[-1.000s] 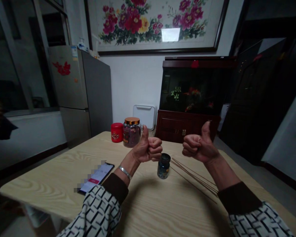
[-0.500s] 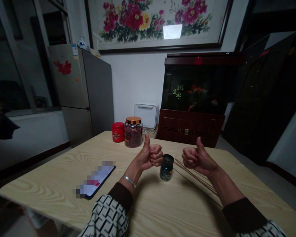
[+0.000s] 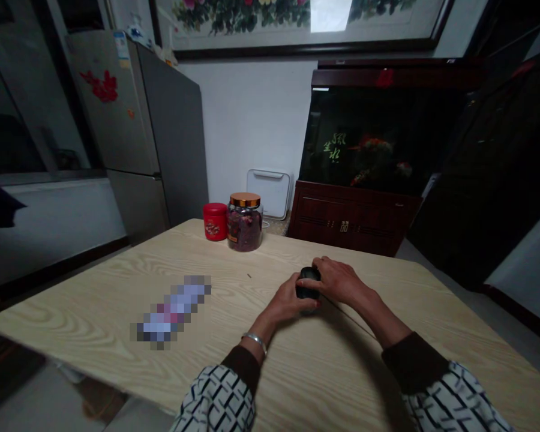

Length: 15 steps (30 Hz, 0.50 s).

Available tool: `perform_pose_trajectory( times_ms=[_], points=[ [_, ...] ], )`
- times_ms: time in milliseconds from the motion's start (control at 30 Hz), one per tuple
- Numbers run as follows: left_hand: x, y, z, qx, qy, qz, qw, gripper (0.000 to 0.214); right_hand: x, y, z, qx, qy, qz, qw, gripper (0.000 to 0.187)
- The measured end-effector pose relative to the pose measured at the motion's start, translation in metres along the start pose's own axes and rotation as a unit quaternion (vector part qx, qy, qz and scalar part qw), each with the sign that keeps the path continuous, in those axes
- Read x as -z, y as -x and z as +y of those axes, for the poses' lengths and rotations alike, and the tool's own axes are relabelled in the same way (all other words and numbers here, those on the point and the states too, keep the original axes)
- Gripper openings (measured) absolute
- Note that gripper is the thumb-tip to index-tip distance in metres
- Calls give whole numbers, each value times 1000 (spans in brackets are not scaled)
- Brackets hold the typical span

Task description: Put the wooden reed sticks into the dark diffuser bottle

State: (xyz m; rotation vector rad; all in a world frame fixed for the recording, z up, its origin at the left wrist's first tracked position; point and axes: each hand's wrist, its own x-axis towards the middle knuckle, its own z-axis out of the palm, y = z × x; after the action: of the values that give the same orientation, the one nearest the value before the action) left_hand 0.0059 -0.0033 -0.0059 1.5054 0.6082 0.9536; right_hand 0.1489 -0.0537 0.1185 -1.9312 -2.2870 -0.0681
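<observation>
Wood-grained table [image 3: 94, 285]: pale surface before you; at its far edge stand a red canister [image 3: 215, 222] and, just beside it, a copper-lidded glass jar [image 3: 245, 228].
Small dark jar [image 3: 308, 293]: between your hands, about upright, largely covered; whether its base touches the table is hidden.
Left hand [image 3: 288, 301]: your fingers curl round the jar's side, closed to its width.
Right hand [image 3: 341, 281]: your thumb and forefinger, parted only by the jar's top, close about the black lid [image 3: 310, 274].
Thin brown stick [image 3: 351, 318]: beside your right forearm, partly hidden.
Jar's handling: probably light and stiff; if glass, slick and breakable. Best held by you low round the body, with the lid taken at its rim.
</observation>
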Motion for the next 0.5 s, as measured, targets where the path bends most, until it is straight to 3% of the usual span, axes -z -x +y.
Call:
perform_pose_trajectory(
  times_ms=[100, 167, 233, 300, 400, 500],
  points=[
    [-1, -2, -2, -39, -72, 31, 996, 51, 4, -7, 2, 12, 0, -16, 1000, 48],
    [0, -1, -3, -52, -83, 27, 995, 52, 9, -8, 11, 85, -63, -55, 993, 42],
    [2, 1, -2, -57, -81, 27, 995, 53, 16, -7, 22, 192, -162, -109, 962, 57],
    [2, 3, -1, -59, -72, 26, 995, 55, 20, -4, 28, 240, -230, -138, 933, 80],
    [2, 4, 1, -55, -72, 18, 996, 60, 16, -1, 23, 151, -193, -100, 964, 91],
    [2, 4, 1, -49, -86, 17, 995, 58, 11, 0, 13, 66, -71, -50, 994, 67]
  ],
)
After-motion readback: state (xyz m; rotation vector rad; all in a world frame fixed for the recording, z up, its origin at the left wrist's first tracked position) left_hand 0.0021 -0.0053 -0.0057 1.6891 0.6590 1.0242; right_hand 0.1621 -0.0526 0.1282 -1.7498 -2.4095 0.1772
